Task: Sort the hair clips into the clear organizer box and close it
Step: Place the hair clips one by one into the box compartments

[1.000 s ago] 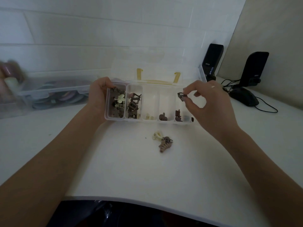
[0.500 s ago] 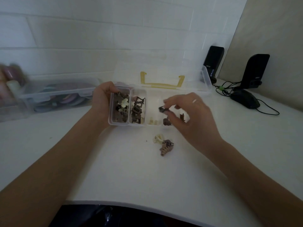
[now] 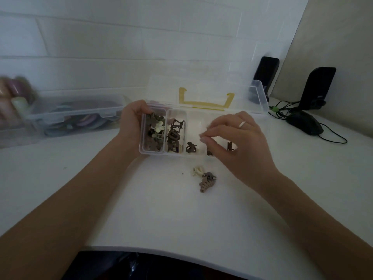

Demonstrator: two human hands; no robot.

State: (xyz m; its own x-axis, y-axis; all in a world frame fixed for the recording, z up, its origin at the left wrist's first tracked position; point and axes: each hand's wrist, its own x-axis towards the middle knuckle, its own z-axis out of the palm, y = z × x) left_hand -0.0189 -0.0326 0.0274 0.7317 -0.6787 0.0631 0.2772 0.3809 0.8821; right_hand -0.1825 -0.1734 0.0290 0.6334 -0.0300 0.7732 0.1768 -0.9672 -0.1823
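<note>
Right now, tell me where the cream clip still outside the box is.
In the head view the cream clip lies on the white table, just in front of the organizer box, touching a brown clip, below the right hand.

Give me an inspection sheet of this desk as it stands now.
Surface: white desk, rounded front edge.
Job's things: clear plastic organizer box, lid open; two left compartments full of clips; cream clip and brown ridged clip loose on the desk.
Clutter: clear storage bin; two black speakers; black mouse.
Hands: left hand grips the box's left end; right hand over the middle compartments, nothing visibly held.
Cables: black cord from the mouse.
Surroundings: white tiled wall.
</note>
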